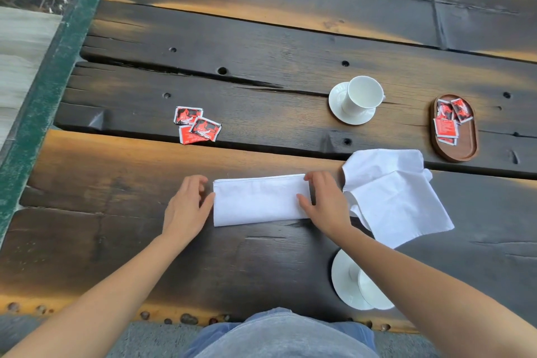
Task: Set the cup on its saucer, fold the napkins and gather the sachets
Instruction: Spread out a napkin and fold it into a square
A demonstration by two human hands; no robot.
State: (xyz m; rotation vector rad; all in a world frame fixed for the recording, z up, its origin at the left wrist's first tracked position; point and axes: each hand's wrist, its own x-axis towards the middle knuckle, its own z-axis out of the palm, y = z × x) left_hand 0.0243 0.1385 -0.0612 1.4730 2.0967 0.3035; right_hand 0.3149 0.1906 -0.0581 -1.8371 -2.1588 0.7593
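The folded napkin [258, 200] lies on the desk [116, 241], left grip [186, 206] open at its left end, right grip [325, 200] pressing open-fingered on its right end. Uneven pulling could skew the fold or snag the unfolded napkin [401, 197] beside it.

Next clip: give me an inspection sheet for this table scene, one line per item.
Surface: plank table, dark wood, cracked, with holes.
Job's things: folded napkin between the hands; unfolded napkin to its right; far cup on far saucer; near cup on near saucer, partly hidden by forearm; loose sachets; more sachets in wooden tray.
Clutter: nothing seen.
Grippers: left hand relaxed, thumb at the folded napkin's left edge; right hand rests on its right end, pinch unclear.
Cables: nothing seen.
Surroundings: green border, pale floor beyond.
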